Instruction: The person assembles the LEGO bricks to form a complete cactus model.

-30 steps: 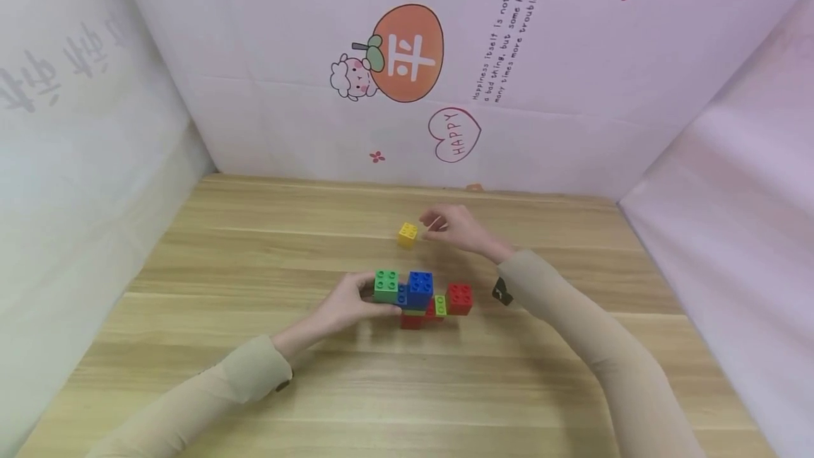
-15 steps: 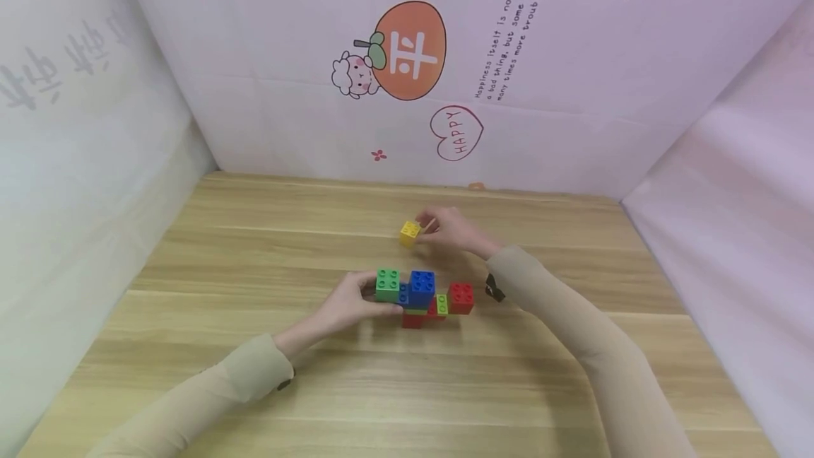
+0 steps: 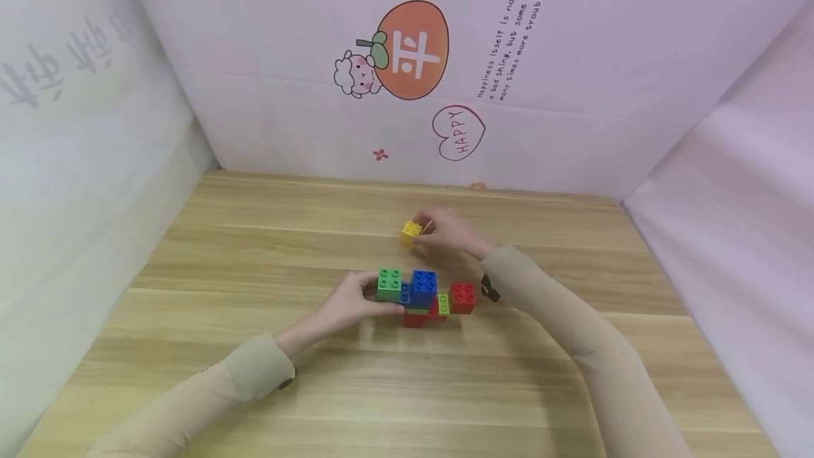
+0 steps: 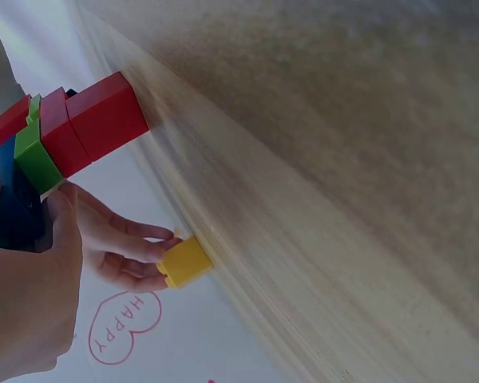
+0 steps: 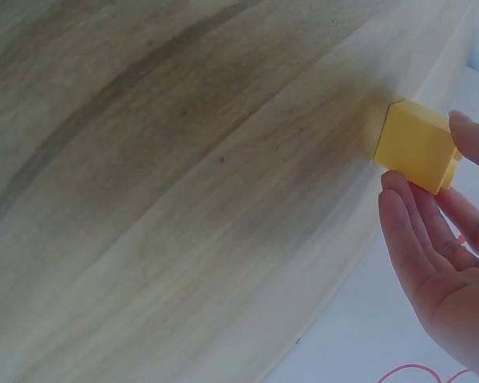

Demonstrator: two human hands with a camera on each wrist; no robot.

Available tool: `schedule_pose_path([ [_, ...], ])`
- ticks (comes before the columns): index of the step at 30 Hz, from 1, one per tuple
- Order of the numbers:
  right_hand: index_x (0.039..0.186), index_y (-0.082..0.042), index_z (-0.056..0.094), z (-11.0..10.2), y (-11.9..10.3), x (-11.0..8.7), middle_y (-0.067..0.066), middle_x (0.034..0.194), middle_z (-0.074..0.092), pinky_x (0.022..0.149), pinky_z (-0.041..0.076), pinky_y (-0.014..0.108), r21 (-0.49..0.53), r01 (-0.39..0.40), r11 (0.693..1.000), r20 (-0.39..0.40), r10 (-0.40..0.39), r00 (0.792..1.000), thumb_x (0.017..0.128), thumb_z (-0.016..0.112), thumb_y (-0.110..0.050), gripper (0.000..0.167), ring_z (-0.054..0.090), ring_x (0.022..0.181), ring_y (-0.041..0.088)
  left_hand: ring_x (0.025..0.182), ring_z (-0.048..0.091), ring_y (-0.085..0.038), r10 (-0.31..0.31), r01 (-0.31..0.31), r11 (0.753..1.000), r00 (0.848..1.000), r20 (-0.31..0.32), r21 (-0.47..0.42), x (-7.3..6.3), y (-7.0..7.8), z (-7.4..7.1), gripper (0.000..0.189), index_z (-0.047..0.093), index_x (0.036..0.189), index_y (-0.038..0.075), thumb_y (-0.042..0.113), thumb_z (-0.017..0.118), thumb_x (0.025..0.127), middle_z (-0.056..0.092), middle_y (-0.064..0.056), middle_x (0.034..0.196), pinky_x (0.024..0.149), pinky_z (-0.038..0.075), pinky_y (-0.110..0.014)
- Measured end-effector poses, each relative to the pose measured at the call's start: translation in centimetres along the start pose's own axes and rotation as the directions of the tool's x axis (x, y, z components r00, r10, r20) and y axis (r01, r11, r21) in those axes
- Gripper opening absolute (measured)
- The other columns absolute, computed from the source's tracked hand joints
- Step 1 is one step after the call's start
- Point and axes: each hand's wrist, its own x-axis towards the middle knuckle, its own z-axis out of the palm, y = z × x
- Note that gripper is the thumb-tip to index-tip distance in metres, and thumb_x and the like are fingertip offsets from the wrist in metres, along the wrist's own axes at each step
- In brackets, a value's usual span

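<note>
My left hand (image 3: 352,299) grips a structure of toy building blocks by its left end, thumb in front and fingers behind. A light green block (image 3: 389,284) and a blue block (image 3: 423,288) top it, and a red block (image 3: 462,298) juts out at its right end. In the left wrist view, its lower red block (image 4: 108,116) comes close over the tabletop. Farther back, my right hand (image 3: 448,230) pinches a small yellow block (image 3: 410,232) between thumb and fingers. The right wrist view has the yellow block (image 5: 417,145) with its studs towards the palm.
A wood-grain table (image 3: 407,387) lies under both hands. White printed cloth (image 3: 286,126) rises along its back edge, with more white cloth at the left and right sides. A dark object (image 3: 490,288) shows by the right cuff.
My right hand has moved slightly left to the yellow block, and its fingers have closed round it. The left hand keeps its hold on the block structure in the same place.
</note>
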Motion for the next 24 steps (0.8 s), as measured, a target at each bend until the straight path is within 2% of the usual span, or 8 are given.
schedule_pose_path([
  [8,0.114,-0.013,0.064,0.2,0.1,0.1,0.007,0.113,0.071,0.091,0.059,0.038,-0.014,-0.003,1.0,-0.02,0.003,1.0,0.09,0.074,-0.028,0.03,0.068,0.103,0.022,0.106,0.072,-0.022,0.004,-0.004,1.0,1.0,0.01,-0.014,0.0,0.0,0.1,0.049,0.065,0.124,0.005,0.019,0.082,0.08,0.073,-0.013,0.117,0.094,0.058,-0.029],
  [18,0.114,-0.012,0.066,-0.4,0.2,-0.9,0.007,0.111,0.072,0.09,0.059,0.038,-0.022,0.003,1.0,-0.047,-0.004,0.999,0.089,0.075,-0.028,0.032,0.068,0.101,0.021,0.106,0.071,-0.022,0.0,0.0,1.0,1.0,-0.001,0.004,-0.1,0.1,0.2,0.049,0.065,0.124,0.005,0.018,0.082,0.08,0.074,-0.013,0.116,0.096,0.057,-0.032],
  [24,0.116,-0.011,0.066,-1.3,-0.1,-2.0,0.008,0.112,0.072,0.09,0.06,0.037,-0.02,0.051,0.998,-0.064,-0.053,0.997,0.089,0.075,-0.029,0.033,0.068,0.102,0.021,0.105,0.072,-0.022,-0.014,0.014,1.0,1.0,-0.004,0.004,-0.1,0.1,0.2,0.051,0.065,0.124,0.004,0.021,0.083,0.08,0.074,-0.013,0.116,0.097,0.057,-0.034],
])
